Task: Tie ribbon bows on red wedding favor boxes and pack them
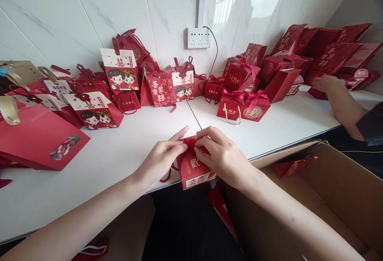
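The box (194, 169) lies between our two hands at the front edge of the counter (128, 145), its near end reaching past that edge. Our left hand (157, 159) is at its upper left, thumb and a finger closed on the ribbon (189, 143), another finger raised. Our right hand (223, 155) covers its right side, fingers bent and nearly closed, fingertips pinching the ribbon too. We see a red box with pale characters on its top flap, a cream panel with red characters on the near end, and a red cord (166, 176) looped at its left.
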Motion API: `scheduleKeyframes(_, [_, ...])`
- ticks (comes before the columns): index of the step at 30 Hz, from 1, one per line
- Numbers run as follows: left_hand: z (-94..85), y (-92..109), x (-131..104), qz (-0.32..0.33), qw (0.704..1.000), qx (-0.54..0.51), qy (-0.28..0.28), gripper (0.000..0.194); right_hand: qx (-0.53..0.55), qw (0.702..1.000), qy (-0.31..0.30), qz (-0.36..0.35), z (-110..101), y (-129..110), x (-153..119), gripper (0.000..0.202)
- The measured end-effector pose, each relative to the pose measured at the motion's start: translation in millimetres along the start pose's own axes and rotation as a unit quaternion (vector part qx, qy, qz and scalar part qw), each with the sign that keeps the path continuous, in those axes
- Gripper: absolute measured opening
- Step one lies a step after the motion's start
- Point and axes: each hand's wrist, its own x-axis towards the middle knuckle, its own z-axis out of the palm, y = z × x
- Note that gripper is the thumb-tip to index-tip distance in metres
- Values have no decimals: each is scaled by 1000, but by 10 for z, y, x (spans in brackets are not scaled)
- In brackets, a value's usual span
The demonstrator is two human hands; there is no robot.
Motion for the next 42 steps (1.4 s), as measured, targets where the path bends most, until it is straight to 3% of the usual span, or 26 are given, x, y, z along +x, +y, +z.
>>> scheduleKeyframes(8, [13,-4,13,18,999,30,18,31,-39,998,-8,-45,-47,-7,-40,22])
scheduleKeyframes(15, [-59,30,4,57,989,134,31,36,-49,998,-27,-20,-160,19,-59,18])
scheduleKeyframes(23, [-151,42,-45,75,967,238,45,34,-136,987,-79,-16,-365,147,-137,18])
scheduleKeyframes(26, [-160,38,-99,75,957,275,58,32,-147,987,-68,-14,-424,185,-173,19])
scheduleKeyframes(30, [-122,58,-138,128,922,353,96,26,-81,992,-54,78,-443,140,-183,23])
scheduleKeyframes(34, [-71,90,-110,180,882,409,150,22,22,968,-123,217,-393,8,-155,43])
scheduleKeyframes(37, [-40,106,-106,162,887,410,136,23,63,949,-147,273,-329,-73,-120,49])
scheduleKeyframes(42, [-9,82,-175,126,916,371,85,24,83,944,-129,293,-242,-62,-80,45])
